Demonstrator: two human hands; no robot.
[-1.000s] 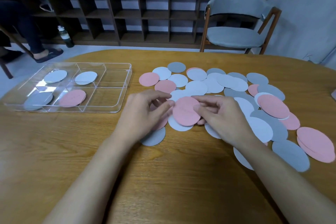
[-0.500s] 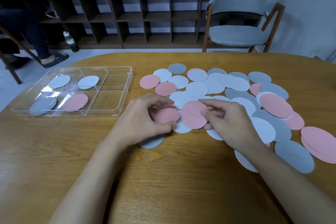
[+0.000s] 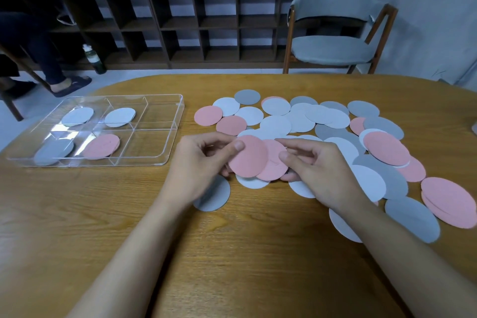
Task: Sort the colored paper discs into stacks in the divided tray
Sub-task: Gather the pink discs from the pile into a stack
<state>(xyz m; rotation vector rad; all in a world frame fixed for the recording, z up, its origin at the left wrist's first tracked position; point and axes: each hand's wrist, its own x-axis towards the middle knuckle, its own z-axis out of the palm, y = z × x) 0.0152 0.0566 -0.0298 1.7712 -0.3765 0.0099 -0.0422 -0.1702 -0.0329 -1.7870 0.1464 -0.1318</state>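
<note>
Wooden oval table [image 3: 232, 253], dark cubby shelving [image 3: 193, 20] and a grey chair [image 3: 333, 49] behind: you sit w/ both hands over a loose spread of round paper discs [image 3: 276, 125] in pink, white and grey. Your left hand [image 3: 204, 162] pinches a pink paper disc [image 3: 249, 156], thumb on top near its upper rim, fingers curled beneath. Your right hand [image 3: 317, 170] pinches a second pink disc [image 3: 273, 166] that lies partly under the first, thumb pressed near its right edge. Both discs sit approx. mid-frame, above the pile's near edge. A clear plastic divided tray [image 3: 178, 121] waits well apart to the left; its front-middle compartment already holds a pink stack [image 3: 102, 146]. The discs look thin, light and floppy and will prob. cling together, so take them at the rim, thumb over, fingers under, and square the pair before carrying.
</note>
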